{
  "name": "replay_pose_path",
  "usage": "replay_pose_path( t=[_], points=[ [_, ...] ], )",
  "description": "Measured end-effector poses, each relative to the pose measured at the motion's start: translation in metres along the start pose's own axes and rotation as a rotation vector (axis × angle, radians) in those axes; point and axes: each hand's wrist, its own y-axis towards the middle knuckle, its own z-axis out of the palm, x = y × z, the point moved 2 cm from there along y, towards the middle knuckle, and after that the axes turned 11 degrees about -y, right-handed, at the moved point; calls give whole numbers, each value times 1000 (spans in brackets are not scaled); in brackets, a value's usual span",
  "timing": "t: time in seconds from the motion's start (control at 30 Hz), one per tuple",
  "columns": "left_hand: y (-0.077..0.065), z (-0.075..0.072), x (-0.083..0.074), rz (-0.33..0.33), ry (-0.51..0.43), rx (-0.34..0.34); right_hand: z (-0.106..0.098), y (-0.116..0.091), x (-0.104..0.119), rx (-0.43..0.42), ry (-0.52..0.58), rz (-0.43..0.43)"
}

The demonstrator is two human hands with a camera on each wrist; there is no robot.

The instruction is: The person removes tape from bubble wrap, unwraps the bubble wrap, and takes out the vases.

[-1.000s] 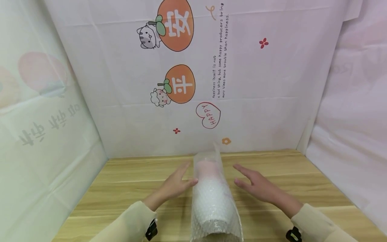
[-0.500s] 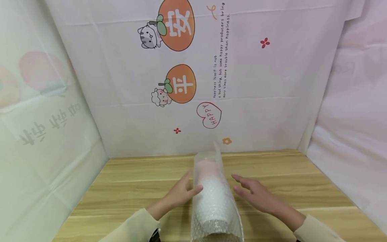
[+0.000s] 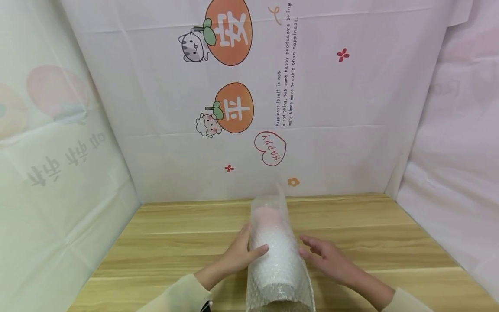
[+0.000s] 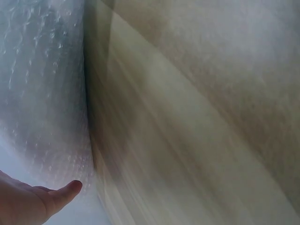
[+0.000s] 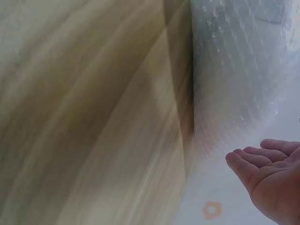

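A long bundle in clear bubble wrap (image 3: 274, 255) lies lengthwise on the table, pale pink at its far end and white toward me. What is inside shows only dimly through the wrap. My left hand (image 3: 235, 255) is against its left side, the thumb lying over the top and the other fingers straight along the flank. On the opposite side, my right hand (image 3: 329, 262) has its fingers extended, tips right at the wrap's edge. The right wrist view shows that hand's straight fingers (image 5: 260, 159) near the bubble wrap (image 5: 239, 70).
The wood-grain table (image 3: 171, 242) runs back to a white printed cloth (image 3: 331, 143) that hangs upright behind the bundle. More cloth hangs as a left wall (image 3: 58, 208) and a right wall (image 3: 452, 182). A loose flap of wrap stands up at the far end.
Both hands have drawn nearer to me along the bundle and closer in to its sides. My left thumb has come over its top. The bundle has stayed in place.
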Motion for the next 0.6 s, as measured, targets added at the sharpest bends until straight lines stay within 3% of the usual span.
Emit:
replay_pose_path(
  t=[0.33, 0.6],
  points=[
    [-1, 8, 0, -46, -32, 28, 6, 1, 2, -13, 66, -50],
    [-3, 10, -2, -69, -59, 55, 16, 1, 2, -5, 132, 7]
  ],
)
